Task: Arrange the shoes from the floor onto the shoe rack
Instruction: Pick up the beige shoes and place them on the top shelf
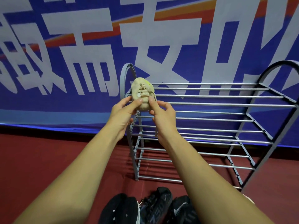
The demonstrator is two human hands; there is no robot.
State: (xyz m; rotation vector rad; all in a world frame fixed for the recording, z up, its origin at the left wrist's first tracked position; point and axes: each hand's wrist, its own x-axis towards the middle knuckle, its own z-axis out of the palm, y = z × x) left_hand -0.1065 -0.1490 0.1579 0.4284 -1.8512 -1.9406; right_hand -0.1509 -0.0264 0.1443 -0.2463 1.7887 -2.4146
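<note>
Black shoes (155, 204): head view, bottom centre, nearest the camera; three on the red floor (48, 159), apparently waiting their turn.
Beige shoe (142, 92): mid-frame, at the left end of the top tier of the shoe rack (210, 104); resting or hovering, cannot tell.
Left hand (123, 110): thumb and fingers pinch the heel's left side.
Right hand (163, 112): pinches the right side; probably two-handed to square it on the rails.
Axis: long axis runs away from camera, toe toward the banner (80, 46), heel toward the person; one lace (156, 126) dangles.

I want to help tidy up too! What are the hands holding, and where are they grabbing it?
The left hand and right hand both pinch the small beige fabric lace-up shoe by its near end.
</note>
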